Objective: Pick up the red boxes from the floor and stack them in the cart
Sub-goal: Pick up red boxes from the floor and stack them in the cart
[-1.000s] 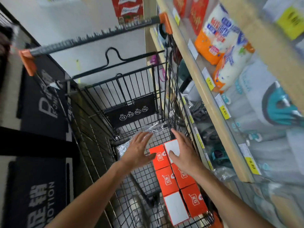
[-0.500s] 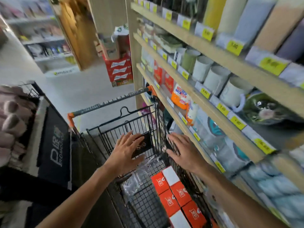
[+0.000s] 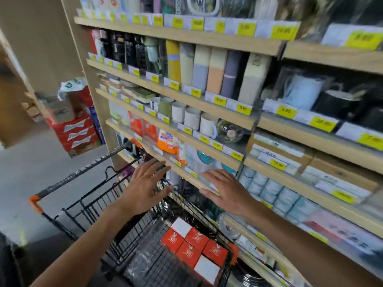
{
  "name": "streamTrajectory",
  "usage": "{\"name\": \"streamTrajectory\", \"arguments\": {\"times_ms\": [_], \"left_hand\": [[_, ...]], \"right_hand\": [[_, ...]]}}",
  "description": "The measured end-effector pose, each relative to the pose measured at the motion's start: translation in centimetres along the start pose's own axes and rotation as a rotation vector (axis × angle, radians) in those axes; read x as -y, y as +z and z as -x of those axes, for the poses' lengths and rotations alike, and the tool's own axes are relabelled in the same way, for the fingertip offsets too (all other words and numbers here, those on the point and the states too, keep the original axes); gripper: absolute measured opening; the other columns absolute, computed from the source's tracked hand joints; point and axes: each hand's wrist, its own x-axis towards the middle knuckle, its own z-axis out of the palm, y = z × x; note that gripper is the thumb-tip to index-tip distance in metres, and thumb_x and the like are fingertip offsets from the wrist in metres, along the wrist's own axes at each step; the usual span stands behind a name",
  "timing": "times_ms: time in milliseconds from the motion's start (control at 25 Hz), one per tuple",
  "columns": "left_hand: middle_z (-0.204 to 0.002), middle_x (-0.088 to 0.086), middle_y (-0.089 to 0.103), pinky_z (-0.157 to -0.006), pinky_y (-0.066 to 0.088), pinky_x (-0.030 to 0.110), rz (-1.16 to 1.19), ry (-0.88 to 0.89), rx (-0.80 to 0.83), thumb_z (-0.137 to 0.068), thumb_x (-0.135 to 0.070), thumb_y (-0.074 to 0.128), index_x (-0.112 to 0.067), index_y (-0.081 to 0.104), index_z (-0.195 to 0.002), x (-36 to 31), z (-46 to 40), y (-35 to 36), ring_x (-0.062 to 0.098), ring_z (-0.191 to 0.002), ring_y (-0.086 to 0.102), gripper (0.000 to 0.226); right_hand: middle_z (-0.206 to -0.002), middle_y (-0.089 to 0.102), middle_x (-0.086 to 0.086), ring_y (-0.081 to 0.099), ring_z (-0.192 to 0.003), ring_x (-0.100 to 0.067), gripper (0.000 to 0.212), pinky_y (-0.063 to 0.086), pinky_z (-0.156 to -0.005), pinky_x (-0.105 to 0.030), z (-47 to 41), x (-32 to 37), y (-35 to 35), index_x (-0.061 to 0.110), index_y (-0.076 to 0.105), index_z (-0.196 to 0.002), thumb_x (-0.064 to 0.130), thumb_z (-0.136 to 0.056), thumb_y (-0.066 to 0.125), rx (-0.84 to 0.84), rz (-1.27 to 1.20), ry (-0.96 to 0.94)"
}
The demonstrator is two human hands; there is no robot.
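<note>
Both hands now lifted clear of the cart [image 3: 83,206], well above the red boxes [image 3: 194,245] they were pressed against a second ago. Left hand [image 3: 145,187] spread flat in the air above the cart's far rim, fingers straight, holding nothing. Right hand [image 3: 226,193] likewise open and empty, palm down, hovering just in front of the shelf edge [image 3: 186,177] that runs beside the cart. No grip on anything, either side.

Red boxes lying in a tight double row along the cart's right wall, near its closest corner, several with red faces up and a couple showing white faces. Packed touching one another on the wire floor of the cart, next to a sheet of crinkled clear plastic [image 3: 145,257]. Orange-capped handle [image 3: 35,200] at the cart's left end, a stack of red cartons [image 3: 76,135] standing on the floor beyond the cart.

View also swung upward since a second ago, from straight down into the cart to the shelves beside it. Taken together: release finished, this batch set down and left in place. Likely meaning for the task: one placement done, hands free for another trip to the floor. No boxes visible on the floor from here, so impossible to say how many remain.
</note>
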Motion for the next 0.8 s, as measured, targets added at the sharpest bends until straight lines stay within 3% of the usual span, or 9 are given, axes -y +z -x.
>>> {"name": "streamTrajectory", "arguments": {"times_ms": [240,440,640,800], "left_hand": [[-0.158,0.000,0.035,-0.121,0.016,0.055,0.087,0.290,0.031,-0.095,-0.073,0.027,-0.025,0.043,-0.149,-8.9,-5.2,3.4,0.027,-0.150,0.022,0.074],[-0.160,0.001,0.030,-0.119,0.021,0.056,0.124,0.512,0.147,-0.094,-0.076,0.019,-0.025,0.042,-0.150,-19.4,-8.1,7.4,0.030,-0.149,0.022,0.079],[-0.166,-0.009,0.004,-0.122,0.004,0.039,0.154,0.690,0.250,-0.086,-0.081,0.009,-0.033,0.026,-0.156,-32.6,-8.1,10.3,0.018,-0.152,0.000,0.086],[-0.164,-0.011,0.012,-0.123,0.008,0.037,0.235,0.797,0.315,-0.082,-0.085,0.000,-0.033,0.028,-0.155,-42.5,-5.5,11.4,0.016,-0.152,0.003,0.094]], "right_hand": [[-0.157,0.039,0.007,0.031,-0.143,-0.015,0.092,0.024,-0.119,-0.033,8.9,-4.1,-4.2,0.026,0.037,-0.155,0.082,-0.089,0.005,-0.072,0.046,0.189],[-0.149,0.051,-0.001,0.045,-0.137,-0.024,0.077,0.035,-0.115,-0.041,20.3,-8.5,-5.3,0.021,0.049,-0.149,0.072,-0.099,0.021,-0.175,0.066,0.427],[-0.149,0.052,0.002,0.045,-0.137,-0.021,0.074,0.038,-0.113,-0.042,34.9,-10.9,-7.0,0.024,0.052,-0.146,0.074,-0.098,0.025,-0.299,0.076,0.641],[-0.150,0.051,0.001,0.044,-0.139,-0.023,0.078,0.036,-0.115,-0.040,45.9,-10.7,-8.1,0.024,0.052,-0.147,0.075,-0.098,0.018,-0.353,0.119,0.795]]}}
